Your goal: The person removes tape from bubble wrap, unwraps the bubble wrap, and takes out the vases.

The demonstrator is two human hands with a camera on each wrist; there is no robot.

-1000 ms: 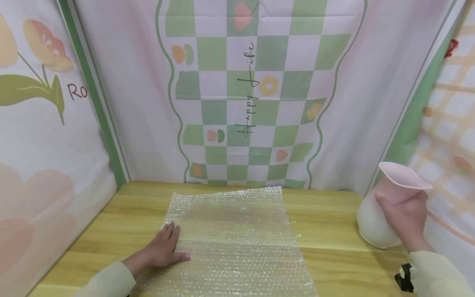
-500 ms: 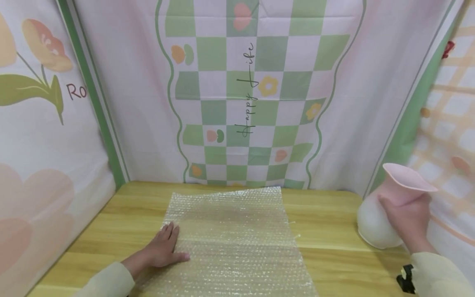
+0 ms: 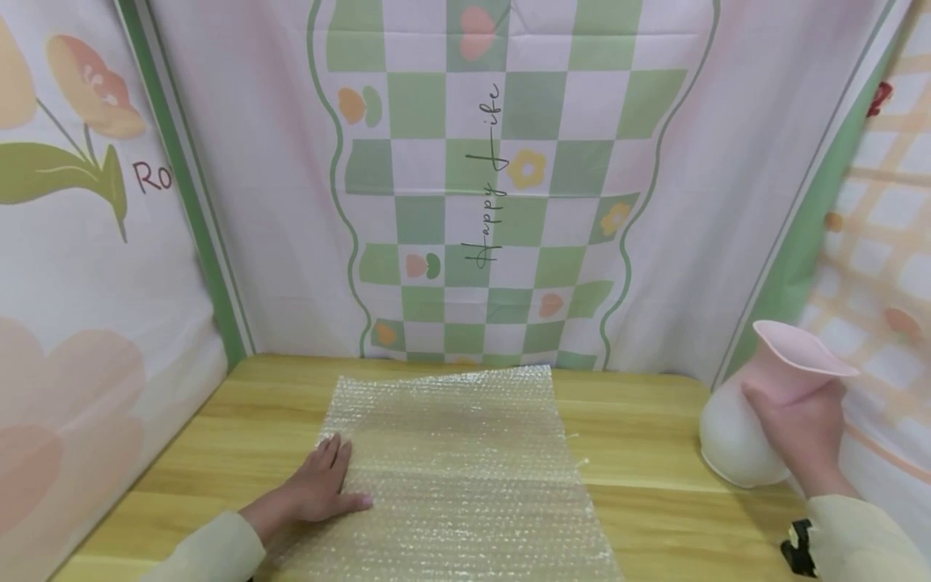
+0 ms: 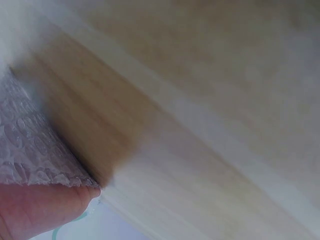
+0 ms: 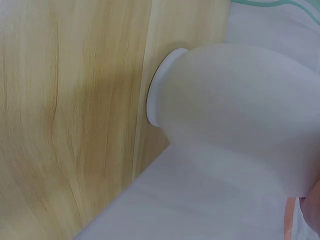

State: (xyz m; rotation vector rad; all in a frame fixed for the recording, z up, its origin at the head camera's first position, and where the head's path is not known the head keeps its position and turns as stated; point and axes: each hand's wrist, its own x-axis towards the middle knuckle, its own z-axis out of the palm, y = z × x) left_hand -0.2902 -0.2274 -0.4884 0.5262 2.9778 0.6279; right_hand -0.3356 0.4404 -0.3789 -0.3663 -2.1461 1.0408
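Note:
A sheet of clear bubble wrap lies spread across the middle of the wooden table. On its left edge my left hand rests flat, fingers extended and thumb out; the left wrist view catches a fingertip against the bubble wrap. At the right side, my right hand grips the neck of a vase, pink at its flared mouth and white on its round body. The vase tilts slightly to the right. In the right wrist view its white body and foot show close over the tabletop.
The wooden table reaches back to a printed curtain with green checks. Fabric panels hang along the left and the right. A black wrist device sits at the right sleeve.
The vase's mouth and my right hand have shifted slightly to the right, while the vase's base stays in the same place. My left hand and the bubble wrap have not moved.

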